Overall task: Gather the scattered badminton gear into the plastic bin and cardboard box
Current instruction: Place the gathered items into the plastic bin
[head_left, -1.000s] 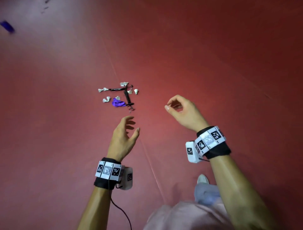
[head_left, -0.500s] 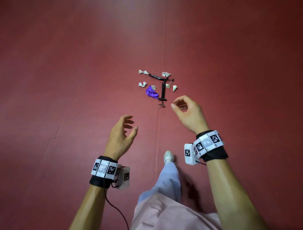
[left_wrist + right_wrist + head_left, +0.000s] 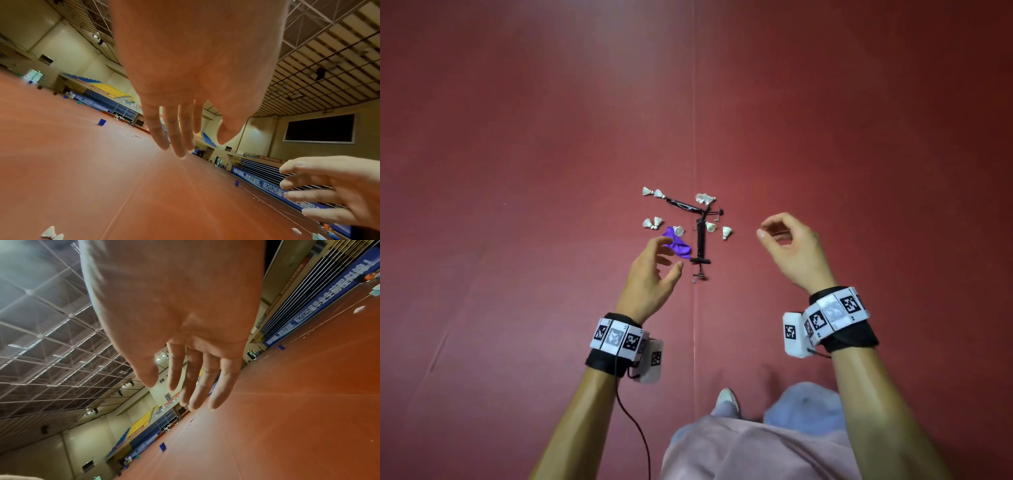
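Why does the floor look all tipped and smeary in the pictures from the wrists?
Left wrist view: the very wide lens tilts and bends the red floor, and the near left hand is soft. Right wrist view: the ceiling lights glare, the right hand is blurry. Head view: the shuttlecocks look fairly sharp.

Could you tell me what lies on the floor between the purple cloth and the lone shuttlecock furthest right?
In the head view, the black racket handle and another shuttlecock lie between the purple cloth and the rightmost shuttlecock.

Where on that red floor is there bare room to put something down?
Wide bare floor lies left, right and beyond the pile. It is crowded where shuttlecocks ring the black racket pieces and purple cloth, ahead of the left hand.
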Tool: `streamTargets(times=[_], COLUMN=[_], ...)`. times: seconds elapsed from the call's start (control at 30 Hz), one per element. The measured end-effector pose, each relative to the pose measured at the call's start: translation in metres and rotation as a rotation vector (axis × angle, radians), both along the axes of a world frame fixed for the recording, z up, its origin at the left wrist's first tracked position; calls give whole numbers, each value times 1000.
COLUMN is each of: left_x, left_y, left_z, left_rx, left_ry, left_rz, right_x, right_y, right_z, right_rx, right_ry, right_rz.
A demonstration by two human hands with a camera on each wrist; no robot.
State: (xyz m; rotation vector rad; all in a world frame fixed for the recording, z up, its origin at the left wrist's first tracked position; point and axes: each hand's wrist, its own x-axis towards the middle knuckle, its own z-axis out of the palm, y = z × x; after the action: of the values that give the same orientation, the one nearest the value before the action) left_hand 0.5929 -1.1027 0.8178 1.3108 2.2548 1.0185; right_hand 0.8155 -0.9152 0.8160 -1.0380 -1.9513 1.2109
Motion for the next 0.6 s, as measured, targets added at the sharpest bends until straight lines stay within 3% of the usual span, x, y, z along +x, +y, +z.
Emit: streamTargets(times=[0.17,0.3,0.47,0.6], left_x=[-16,-21,-35,-53], left_y=[116,212,317,364], left_z=[-19,-37,-38,-32], left_rx=[-42,-73,-75,-79], left_ry=[-19,-15,-35,-39], left_rz=[-66,-70,49,159], right_x=[-1,-14,-48,-84], right_y=[104,220,362,430], right_z=[-31,-53,-49,-48], right_rx=[-66,-65,-35,-40], right_ry=[-81,-117,-148,-164], right_rz=[-82,-86,-4,66])
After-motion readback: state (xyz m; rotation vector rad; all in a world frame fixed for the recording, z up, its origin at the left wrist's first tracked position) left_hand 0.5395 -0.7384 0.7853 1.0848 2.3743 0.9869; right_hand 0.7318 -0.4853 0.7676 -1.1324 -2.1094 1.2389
